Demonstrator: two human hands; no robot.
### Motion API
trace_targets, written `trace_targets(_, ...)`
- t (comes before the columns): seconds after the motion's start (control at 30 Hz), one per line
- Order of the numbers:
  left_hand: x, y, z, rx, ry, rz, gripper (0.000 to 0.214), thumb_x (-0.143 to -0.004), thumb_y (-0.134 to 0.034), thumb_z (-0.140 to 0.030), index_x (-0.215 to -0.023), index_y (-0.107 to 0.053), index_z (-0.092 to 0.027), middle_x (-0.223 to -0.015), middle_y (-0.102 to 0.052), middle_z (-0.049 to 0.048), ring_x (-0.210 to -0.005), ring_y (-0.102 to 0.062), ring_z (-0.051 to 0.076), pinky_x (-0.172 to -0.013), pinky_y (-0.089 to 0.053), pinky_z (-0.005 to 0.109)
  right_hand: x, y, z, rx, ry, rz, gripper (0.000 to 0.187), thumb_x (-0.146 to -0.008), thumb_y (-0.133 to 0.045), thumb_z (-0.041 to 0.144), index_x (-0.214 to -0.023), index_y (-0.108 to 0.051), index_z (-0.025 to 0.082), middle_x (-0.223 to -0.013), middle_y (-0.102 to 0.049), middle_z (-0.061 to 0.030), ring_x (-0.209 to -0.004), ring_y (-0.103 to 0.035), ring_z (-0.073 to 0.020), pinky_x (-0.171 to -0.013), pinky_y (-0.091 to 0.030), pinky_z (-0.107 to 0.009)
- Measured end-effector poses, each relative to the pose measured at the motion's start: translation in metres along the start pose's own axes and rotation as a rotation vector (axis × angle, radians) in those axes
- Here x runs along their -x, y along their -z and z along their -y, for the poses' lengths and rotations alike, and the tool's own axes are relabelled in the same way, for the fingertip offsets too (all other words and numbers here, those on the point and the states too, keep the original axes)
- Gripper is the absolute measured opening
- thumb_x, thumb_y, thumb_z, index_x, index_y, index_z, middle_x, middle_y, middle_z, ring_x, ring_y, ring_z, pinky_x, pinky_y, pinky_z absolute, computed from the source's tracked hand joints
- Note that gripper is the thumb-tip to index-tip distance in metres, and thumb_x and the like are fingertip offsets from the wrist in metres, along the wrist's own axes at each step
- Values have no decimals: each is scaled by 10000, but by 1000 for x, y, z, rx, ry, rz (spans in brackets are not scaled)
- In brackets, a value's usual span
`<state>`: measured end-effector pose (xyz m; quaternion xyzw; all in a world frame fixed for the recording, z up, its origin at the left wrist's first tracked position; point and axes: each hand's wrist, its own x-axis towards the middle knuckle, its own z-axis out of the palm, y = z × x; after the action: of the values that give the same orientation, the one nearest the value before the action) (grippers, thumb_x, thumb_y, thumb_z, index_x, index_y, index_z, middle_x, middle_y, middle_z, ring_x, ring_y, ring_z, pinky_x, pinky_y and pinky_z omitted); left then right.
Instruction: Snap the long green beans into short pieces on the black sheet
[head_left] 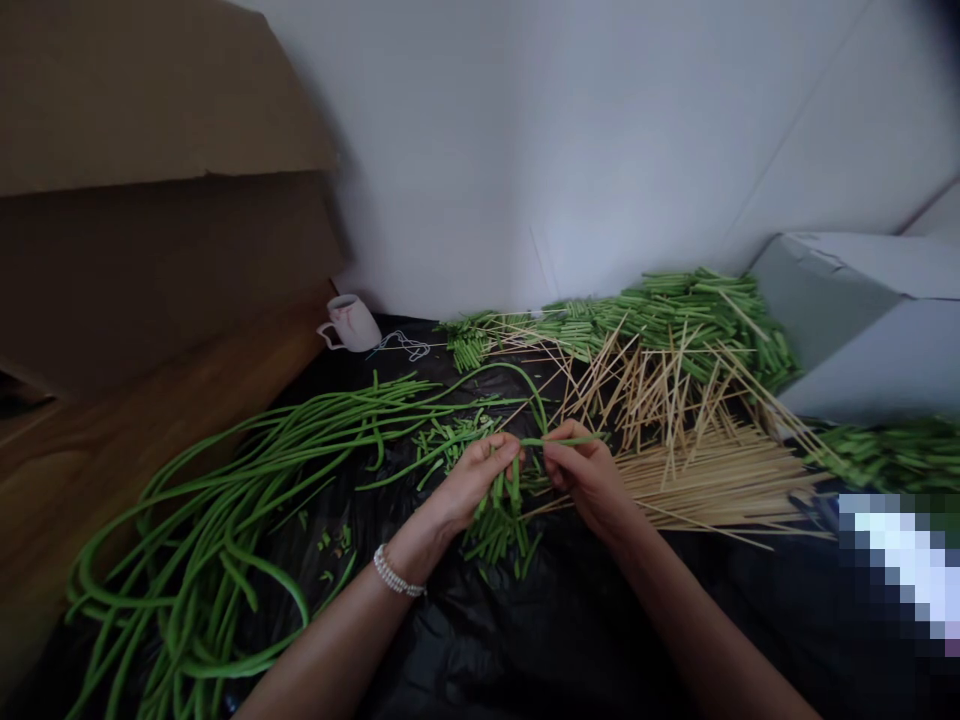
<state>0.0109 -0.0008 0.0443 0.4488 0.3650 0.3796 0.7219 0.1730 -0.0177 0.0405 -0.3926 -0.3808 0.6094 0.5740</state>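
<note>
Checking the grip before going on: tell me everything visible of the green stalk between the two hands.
The green stalk is slim and smooth-looking, held roughly level above cut green pieces. The left hand and right hand pinch it, a short stretch bare between them. One end juts past the right fingers; the other is unclear.

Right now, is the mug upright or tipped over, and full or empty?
Upright: the mug has its rim on top and base down. Full or empty, cannot tell: its inner bottom is hidden.
</note>
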Motion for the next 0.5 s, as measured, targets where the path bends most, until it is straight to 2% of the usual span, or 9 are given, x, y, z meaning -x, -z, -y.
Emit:
trace_targets(0.1, -3, -2, 3, 60, -53, -78, 371, -785, -683, -475, -704, -502, -162, -549, -468, -66, -428, -401, 40, -428, -324, 162, 3, -3, -4, 109, 22, 14, 225, -727, -745, 345, -786, -577, 208, -573, -590, 64, -461, -467, -62, -446, -328, -183)
trace_targets(0.27, -4, -5, 2, 181, -89, -207, 394, -724, -746, -476, -748, -504, -166, -579, -481, -76, -446, -436, 41, -429, -353, 152, 8, -16, -7, 301, 100, 66, 232, -732, -733, 356, -724, -564, 197, -560, -565, 60, -487, -481, -74, -473, -350, -201)
trace_targets(0.37, -5, -2, -2, 239, -48, -220, 371, -735, -737, -455, -767, -505, -167, -594, -499, -65, -450, -443, 46, -417, -352, 151, 8, -16, -6, 290, 44, 78, 244, -726, -735, 386, -729, -588, 190, -561, -582, 48, -483, -489, -82, -472, -356, -210)
trace_targets(0.5, -6, 5, -7, 319, 32, -189, 315, -779, -668, -438, -757, -496, -175, -571, -492, -57, -404, -393, 44, -353, -271, 143, 8, -11, -1, 240, -12, 70, 247, -711, -751, 400, -741, -630, 187, -549, -580, 47, -487, -489, -86, -484, -368, -217)
